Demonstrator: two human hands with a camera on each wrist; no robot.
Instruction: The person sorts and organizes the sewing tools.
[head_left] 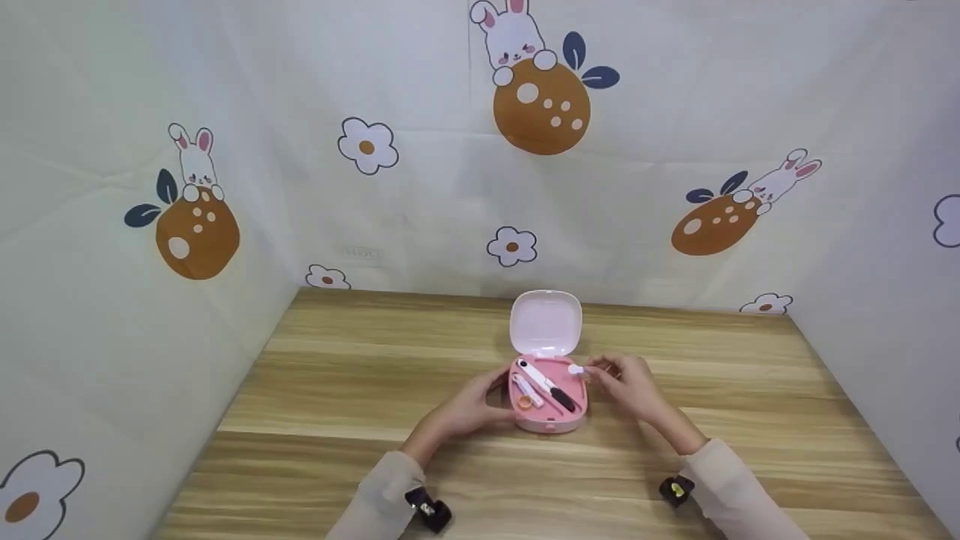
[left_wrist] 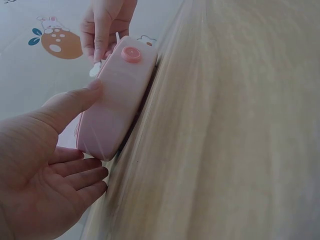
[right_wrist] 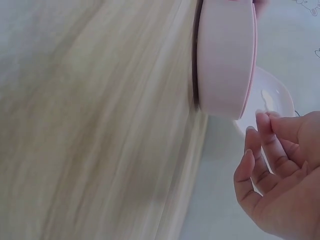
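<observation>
A pink case (head_left: 551,426) stands on the table with its rounded lid (head_left: 546,322) raised at the back. Across its tray lies a slim white tool with a dark end (head_left: 561,397). Left of that is a small white tool (head_left: 529,391) beside an orange ring-like piece (head_left: 524,402). My left hand (left_wrist: 55,165) steadies the case's left side, thumb against its front wall, fingers extended alongside. Between thumb and index finger, my right hand (head_left: 630,384) pinches a small white piece (head_left: 576,370) at the tray's right edge. Its exact kind cannot be made out.
The case stands on a wood-grain table (head_left: 360,360), near its back edge. Behind and at both sides hangs a pale curtain (head_left: 435,187) printed with rabbits, oranges and flowers. A black wrist camera (head_left: 428,510) sits on the left sleeve, another (head_left: 676,491) on the right.
</observation>
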